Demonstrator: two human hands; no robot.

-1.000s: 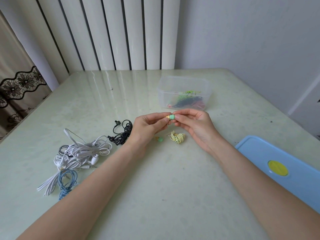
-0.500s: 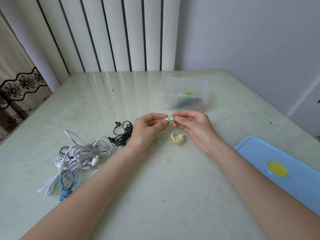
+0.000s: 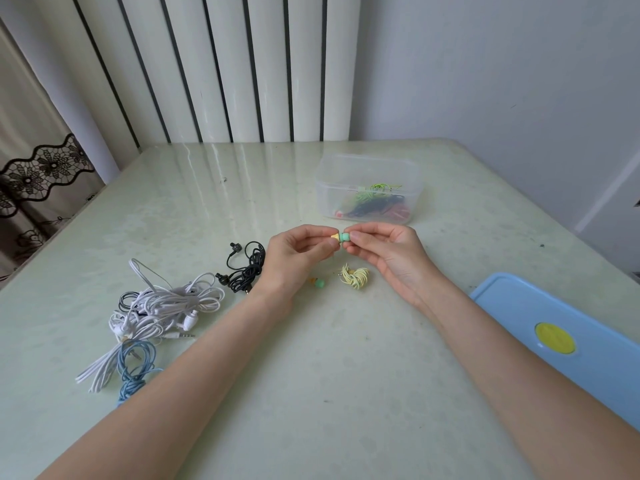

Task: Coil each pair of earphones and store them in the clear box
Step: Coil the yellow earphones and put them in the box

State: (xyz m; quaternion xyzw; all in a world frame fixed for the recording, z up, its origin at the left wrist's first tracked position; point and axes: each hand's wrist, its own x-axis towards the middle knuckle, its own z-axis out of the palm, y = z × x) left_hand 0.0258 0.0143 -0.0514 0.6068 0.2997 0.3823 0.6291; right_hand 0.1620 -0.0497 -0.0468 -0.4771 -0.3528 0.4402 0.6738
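A yellow-and-green earbud is pinched between my left hand and my right hand, just above the table's middle. Below them lie the pair's yellow coiled cord and its second green earbud. The clear box stands behind my hands, with green, black and red earphones inside. Black earphones lie left of my left wrist. A white tangle and blue earphones lie further left.
The box's light blue lid with a yellow disc lies at the right edge of the pale green table. Vertical blinds and a grey wall stand behind the table. A lace-trimmed curtain hangs at the far left.
Both hands stay together on the earbud, with only a slight shift of the fingers. Everything on the table lies as before.
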